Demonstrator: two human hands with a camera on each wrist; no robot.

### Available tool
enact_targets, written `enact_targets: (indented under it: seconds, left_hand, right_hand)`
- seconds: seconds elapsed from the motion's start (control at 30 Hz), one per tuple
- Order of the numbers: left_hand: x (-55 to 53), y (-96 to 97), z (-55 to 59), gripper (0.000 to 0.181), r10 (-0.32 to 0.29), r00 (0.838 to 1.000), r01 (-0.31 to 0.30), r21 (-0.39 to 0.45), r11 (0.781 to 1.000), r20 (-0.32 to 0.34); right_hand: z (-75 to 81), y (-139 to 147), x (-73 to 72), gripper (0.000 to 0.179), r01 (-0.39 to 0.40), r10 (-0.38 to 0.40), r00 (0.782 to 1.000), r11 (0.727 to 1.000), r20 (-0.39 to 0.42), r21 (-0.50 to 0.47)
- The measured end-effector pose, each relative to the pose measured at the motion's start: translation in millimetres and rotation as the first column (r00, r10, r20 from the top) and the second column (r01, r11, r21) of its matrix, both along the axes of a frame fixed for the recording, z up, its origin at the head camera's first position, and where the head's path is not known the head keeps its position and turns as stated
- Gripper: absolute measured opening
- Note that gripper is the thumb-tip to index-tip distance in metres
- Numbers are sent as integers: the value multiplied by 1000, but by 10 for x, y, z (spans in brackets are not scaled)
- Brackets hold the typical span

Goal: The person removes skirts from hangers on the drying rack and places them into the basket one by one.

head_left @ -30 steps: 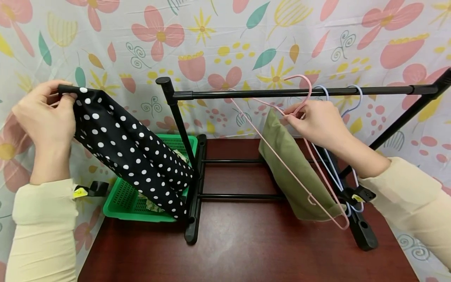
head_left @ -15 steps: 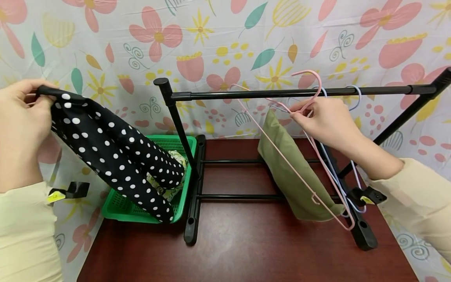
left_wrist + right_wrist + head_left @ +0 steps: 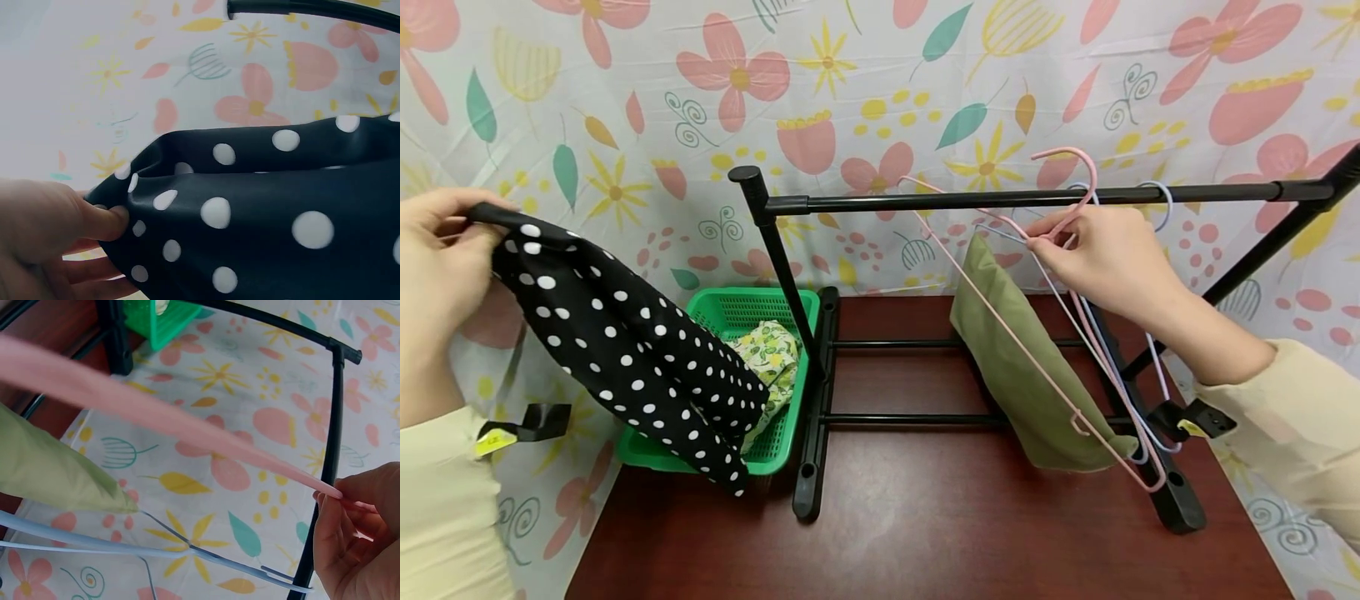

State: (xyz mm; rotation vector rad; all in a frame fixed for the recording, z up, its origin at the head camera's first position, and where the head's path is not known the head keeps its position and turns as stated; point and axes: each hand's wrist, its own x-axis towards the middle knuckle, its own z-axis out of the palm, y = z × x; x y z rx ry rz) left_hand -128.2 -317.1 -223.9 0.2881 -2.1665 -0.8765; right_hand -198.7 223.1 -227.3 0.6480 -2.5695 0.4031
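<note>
In the head view, my left hand [image 3: 437, 287] pinches the top edge of a black cloth with white polka dots [image 3: 632, 342]. This cloth slants down to the right, its lower end over the front of a green basket [image 3: 643, 454]. Up close in the left wrist view, thumb and fingers grip one corner of the cloth. My right hand [image 3: 1108, 254] pinches a pink hanger [image 3: 125, 402] just below its hook, beside the rack's black rod [image 3: 880, 202]. Nothing hangs on the pink hanger. Behind it is an olive green cloth [image 3: 1000, 404], apparently on a blue hanger [image 3: 94, 539].
A cloth with a yellow and green print [image 3: 772, 350] lies in the basket. The rack's left foot [image 3: 807, 492] stands beside the basket on a dark red-brown table [image 3: 910, 533]. A flower-patterned sheet [image 3: 880, 83] covers the back.
My left hand has moved left, drawing the polka-dot cloth along and uncovering more of the printed cloth in the basket. My right hand and the pink hanger have shifted slightly right.
</note>
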Motion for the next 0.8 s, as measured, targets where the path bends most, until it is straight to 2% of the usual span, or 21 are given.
enact_targets:
  seconds: [0.1, 0.23, 0.3, 0.43, 0.53, 0.63, 0.8]
  left_hand:
    - [28, 149, 38, 31, 16, 995, -5, -114, 994, 95]
    - [-21, 261, 26, 25, 95, 981, -35, -331, 943, 167]
    - [-78, 305, 6, 24, 119, 973, -33, -388, 921, 199]
    - [-200, 364, -24, 26, 137, 940, -7, -383, 924, 312]
    - [-302, 397, -63, 26, 123, 935, 13, -380, 925, 331]
    - [-392, 434, -113, 27, 112, 932, 38, -401, 916, 344]
    - [-503, 476, -203, 29, 121, 915, 54, -416, 908, 384]
  right_hand:
    - [22, 5, 14, 18, 1, -1, 1000, 1000, 2, 6]
    - [49, 8, 25, 17, -7, 7, 1000, 1000, -13, 16]
    - [63, 12, 32, 16, -14, 15, 1000, 1000, -18, 20]
    - [82, 16, 40, 16, -20, 20, 1000, 1000, -13, 22]
    - [99, 19, 48, 17, -19, 19, 1000, 999, -8, 26]
    - [115, 24, 56, 18, -24, 24, 1000, 999, -2, 31]
    - [152, 35, 75, 20, -42, 41, 999, 998, 5, 54]
